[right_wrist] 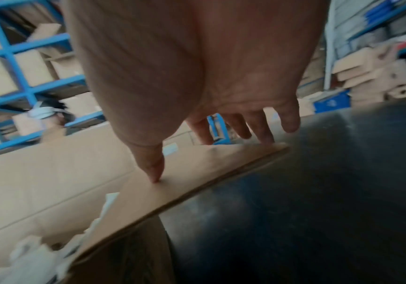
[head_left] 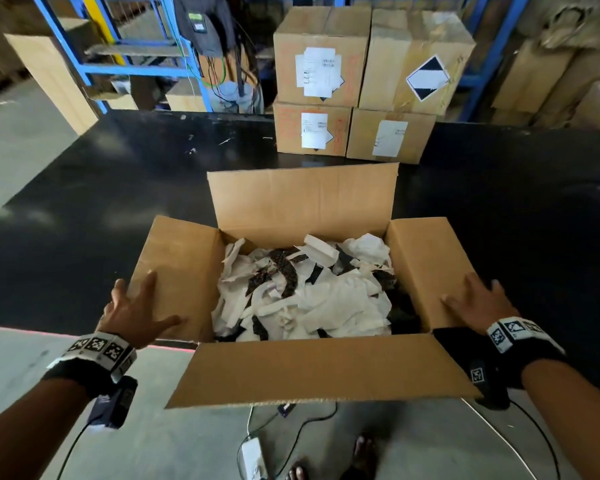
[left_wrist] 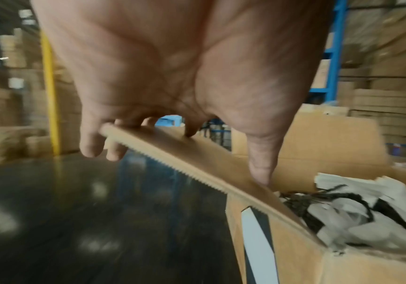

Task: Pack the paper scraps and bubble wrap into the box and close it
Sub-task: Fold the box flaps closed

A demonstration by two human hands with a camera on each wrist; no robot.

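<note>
An open cardboard box [head_left: 319,368] stands at the near edge of the black table [head_left: 84,202], with all its flaps up or spread. White paper scraps [head_left: 326,303] [left_wrist: 367,221] fill it, mixed with dark strips of bubble wrap [head_left: 286,268]. My left hand [head_left: 142,306] [left_wrist: 184,115] rests spread on the left flap [head_left: 184,258] [left_wrist: 197,153], thumb and forefinger on top, outer fingers past its edge. My right hand [head_left: 468,296] [right_wrist: 209,134] lies flat on the right flap [head_left: 420,258] [right_wrist: 197,173], its thumb tip pressing the cardboard and its fingers reaching the outer edge.
Several sealed cartons [head_left: 357,88] with white labels are stacked at the back of the table. Blue racks [head_left: 125,67] with more cartons stand behind. On the floor below lie cables and a white adapter [head_left: 253,452], beside the person's feet [head_left: 361,455].
</note>
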